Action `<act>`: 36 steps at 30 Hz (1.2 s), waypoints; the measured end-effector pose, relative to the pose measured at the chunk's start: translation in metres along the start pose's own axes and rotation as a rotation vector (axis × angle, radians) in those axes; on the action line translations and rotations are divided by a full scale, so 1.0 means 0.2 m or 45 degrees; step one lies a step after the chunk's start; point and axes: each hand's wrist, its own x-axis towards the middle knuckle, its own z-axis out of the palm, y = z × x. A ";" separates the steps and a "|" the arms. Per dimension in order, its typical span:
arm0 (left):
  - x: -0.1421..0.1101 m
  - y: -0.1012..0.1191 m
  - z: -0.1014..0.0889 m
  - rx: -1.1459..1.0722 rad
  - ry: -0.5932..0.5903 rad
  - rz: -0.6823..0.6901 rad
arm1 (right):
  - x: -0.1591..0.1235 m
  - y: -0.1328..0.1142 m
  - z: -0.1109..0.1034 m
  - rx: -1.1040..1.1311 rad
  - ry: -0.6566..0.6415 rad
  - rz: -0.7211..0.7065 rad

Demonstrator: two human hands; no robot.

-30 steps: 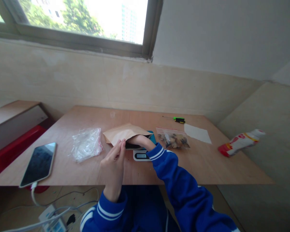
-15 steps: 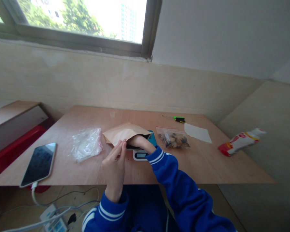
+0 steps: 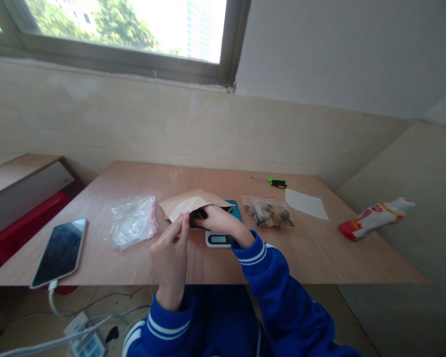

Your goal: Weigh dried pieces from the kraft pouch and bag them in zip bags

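Note:
A brown paper pouch (image 3: 188,203) lies on a small scale (image 3: 220,239) with a teal top, its mouth facing me. My left hand (image 3: 172,248) pinches the near edge of the pouch mouth, fingers pressed together. My right hand (image 3: 218,221) is at the mouth, its fingers curled round something small and dark that I cannot make out. Both sleeves are blue with white stripes.
On the wooden table (image 3: 319,253) lie a crumpled clear zip bag (image 3: 133,220), a phone (image 3: 60,250) on a cable at the left, a filled zip bag (image 3: 269,213), a white sheet (image 3: 306,204), a green-handled screwdriver (image 3: 276,183) and a red-white bottle (image 3: 375,217) by the right wall.
My right hand has drawn back out of the pouch; before, it was buried to the wrist, now its knuckles and fingers show at the mouth. The left hand has stayed put.

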 end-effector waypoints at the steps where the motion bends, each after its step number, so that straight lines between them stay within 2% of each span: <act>1: 0.00 0.00 0.00 0.000 0.000 -0.011 | 0.00 0.00 -0.01 0.035 -0.042 -0.013; 4: 0.00 0.01 0.00 -0.030 -0.022 -0.031 | -0.02 0.00 -0.04 0.090 -0.177 -0.072; 6: 0.01 0.01 -0.01 -0.052 -0.043 -0.038 | -0.04 -0.02 -0.07 0.036 -0.201 -0.095; 13: 0.05 0.01 -0.06 -0.100 -0.120 -0.165 | -0.13 -0.12 -0.15 -0.180 -0.045 -0.188; 16: 0.09 0.02 -0.07 -0.156 -0.178 -0.225 | -0.16 -0.12 -0.19 -0.177 0.031 -0.192; 19: 0.14 0.04 -0.07 -0.135 -0.215 -0.202 | -0.17 -0.09 -0.22 -0.146 0.132 -0.147; 27: 0.30 0.11 -0.07 -0.042 -0.248 -0.053 | -0.12 0.02 -0.27 0.306 0.286 -0.095; 31: 0.37 0.12 -0.05 -0.095 -0.276 -0.064 | -0.06 0.05 -0.31 0.570 0.312 -0.126; 36: 0.46 0.11 -0.02 -0.070 -0.266 -0.082 | 0.03 0.11 -0.36 0.783 0.554 -0.157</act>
